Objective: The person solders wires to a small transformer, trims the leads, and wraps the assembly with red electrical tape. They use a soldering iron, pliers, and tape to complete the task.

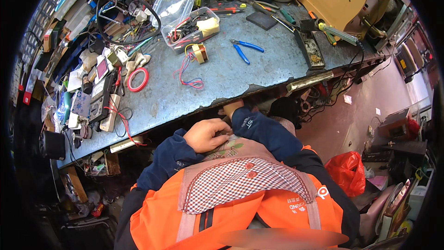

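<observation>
"Orange jacket (159, 220) nearest, checked apron (249, 176) over it, just this side of the surface (157, 99). Hands?"

"Left hand (206, 135) lies over the apron, fingers (221, 126) curled; right hand (232, 108) half-hidden at the surface's edge. Can't tell whether either grips anything."

Left hand (206, 135) is back-side up, fingers (219, 125) loosely bent and pointing right. The right hand (233, 108) sits just ahead of it, to its right (mostly hidden, can't tell its grip). Both forearms (167, 158) angle inward.
</observation>
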The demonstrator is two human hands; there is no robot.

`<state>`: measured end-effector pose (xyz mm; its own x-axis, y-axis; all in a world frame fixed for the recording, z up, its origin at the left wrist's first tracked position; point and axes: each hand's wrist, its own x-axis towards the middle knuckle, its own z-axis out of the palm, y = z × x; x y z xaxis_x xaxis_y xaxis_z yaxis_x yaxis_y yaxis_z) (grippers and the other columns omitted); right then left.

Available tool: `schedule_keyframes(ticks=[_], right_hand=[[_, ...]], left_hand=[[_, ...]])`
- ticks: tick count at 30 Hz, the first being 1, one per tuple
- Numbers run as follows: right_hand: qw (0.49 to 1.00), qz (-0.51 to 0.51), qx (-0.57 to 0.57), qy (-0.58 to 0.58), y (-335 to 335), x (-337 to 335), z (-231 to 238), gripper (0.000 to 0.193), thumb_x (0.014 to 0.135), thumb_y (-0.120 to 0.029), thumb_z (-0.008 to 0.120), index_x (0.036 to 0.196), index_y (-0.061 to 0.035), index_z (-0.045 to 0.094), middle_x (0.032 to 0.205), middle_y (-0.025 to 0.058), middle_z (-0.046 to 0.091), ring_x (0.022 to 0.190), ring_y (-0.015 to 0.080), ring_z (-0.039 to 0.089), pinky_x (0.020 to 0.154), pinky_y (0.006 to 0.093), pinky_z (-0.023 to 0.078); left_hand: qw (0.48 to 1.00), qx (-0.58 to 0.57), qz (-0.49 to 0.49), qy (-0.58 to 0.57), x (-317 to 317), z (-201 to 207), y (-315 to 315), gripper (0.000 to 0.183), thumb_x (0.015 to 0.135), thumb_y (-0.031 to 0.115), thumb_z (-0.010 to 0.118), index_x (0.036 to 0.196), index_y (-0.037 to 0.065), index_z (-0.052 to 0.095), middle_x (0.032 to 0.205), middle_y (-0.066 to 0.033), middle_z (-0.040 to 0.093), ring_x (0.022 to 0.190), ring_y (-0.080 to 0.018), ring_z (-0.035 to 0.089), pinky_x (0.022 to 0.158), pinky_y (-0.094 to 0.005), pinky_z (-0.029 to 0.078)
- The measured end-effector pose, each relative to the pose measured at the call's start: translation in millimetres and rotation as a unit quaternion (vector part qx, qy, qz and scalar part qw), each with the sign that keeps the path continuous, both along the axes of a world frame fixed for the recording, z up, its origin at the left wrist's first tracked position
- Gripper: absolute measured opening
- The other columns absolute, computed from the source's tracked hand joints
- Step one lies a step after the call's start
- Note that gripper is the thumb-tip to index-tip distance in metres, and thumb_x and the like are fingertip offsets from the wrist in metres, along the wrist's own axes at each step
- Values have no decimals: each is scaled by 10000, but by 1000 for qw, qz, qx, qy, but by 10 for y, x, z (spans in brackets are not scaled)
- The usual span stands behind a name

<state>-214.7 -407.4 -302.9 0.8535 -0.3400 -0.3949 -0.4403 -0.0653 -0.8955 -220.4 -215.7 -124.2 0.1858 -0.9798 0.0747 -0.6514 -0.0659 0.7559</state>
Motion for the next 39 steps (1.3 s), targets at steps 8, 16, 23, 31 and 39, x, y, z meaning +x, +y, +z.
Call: schedule_keyframes(ticks=[8,16,23,31,39], right_hand=[[937,-111,308,-121,21,157,-770,381,1026,-391,692,1245,-80,710,1411,135,682,1238,334,699,885,534,626],[927,-292,162,-171,-97,-798,291,341,958,-250,716,1140,37,741,956,111,726,876,201,702,728,350,561],[893,-358,46,-267,-757,-1979,257,400,959,-246,624,1165,66,765,1033,67,754,981,176,661,921,326,494],[860,-414,155,-257,-1256,-2788,8,455,949,-256,589,1205,85,750,1061,125,773,954,228,710,930,353,538],[878,-410,131,-210,-1312,-3103,-333,461,1029,-244,563,1360,56,677,1223,166,744,1089,265,712,1031,367,535]], left_hand=[[926,208,178,259,504,-1353,444,266,979,181,772,1166,-8,782,1021,-61,781,936,-148,701,847,-320,570],[662,57,316,677,865,-2383,600,351,1073,247,622,1347,29,642,1110,-127,743,914,-250,696,873,-369,582],[563,-36,226,794,542,-2072,-730,638,1124,554,387,1465,54,588,1449,-212,662,1348,-391,626,1162,-608,479],[481,101,163,855,150,-2144,-1192,646,896,219,496,1451,-106,547,1524,-331,565,1434,-499,532,1243,-643,378],[586,251,109,763,191,-2179,-1411,730,1042,601,496,1520,54,569,1482,-197,647,1364,-405,604,1172,-559,481]])
